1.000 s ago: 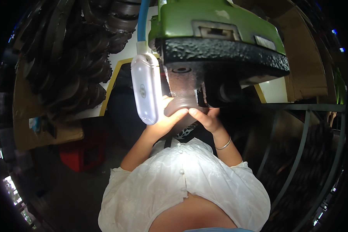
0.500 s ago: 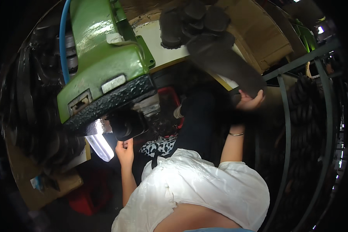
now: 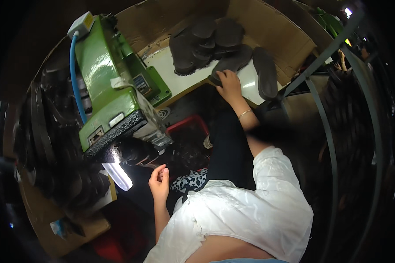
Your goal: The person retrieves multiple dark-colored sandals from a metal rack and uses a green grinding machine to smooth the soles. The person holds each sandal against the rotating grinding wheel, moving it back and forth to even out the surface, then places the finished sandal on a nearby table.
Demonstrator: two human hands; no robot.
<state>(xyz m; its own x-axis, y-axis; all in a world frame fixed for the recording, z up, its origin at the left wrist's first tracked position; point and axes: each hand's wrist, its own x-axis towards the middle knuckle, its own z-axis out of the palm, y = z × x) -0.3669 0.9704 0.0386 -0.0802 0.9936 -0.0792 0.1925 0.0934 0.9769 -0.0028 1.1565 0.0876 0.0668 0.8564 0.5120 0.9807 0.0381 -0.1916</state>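
My right hand (image 3: 229, 84) grips the near end of a dark grey shoe sole (image 3: 238, 60), which lies on the white tabletop (image 3: 251, 84). Its fingertips are over the sole's edge. Just right of it another dark sole (image 3: 265, 74) rests by itself, and a pile of soles (image 3: 186, 51) lies to the left. My left hand (image 3: 159, 180) is raised below the head of a green machine (image 3: 112, 101), its fingers curled in toward the thumb. I see nothing held in it. The machine's dark working part (image 3: 134, 151) is in shadow beside that hand.
A lit white lamp (image 3: 117, 176) hangs under the machine. Below sits a red basket (image 3: 189, 125) with dark contents. Cardboard walls (image 3: 272, 26) surround the tabletop. Stacked dark soles (image 3: 52, 144) stand at left, and a metal rack (image 3: 327, 144) rises at right.
My right hand has let go of one sole, now lying at the table's right, and moved left onto another. My left hand has come away from the dark piece at the machine.
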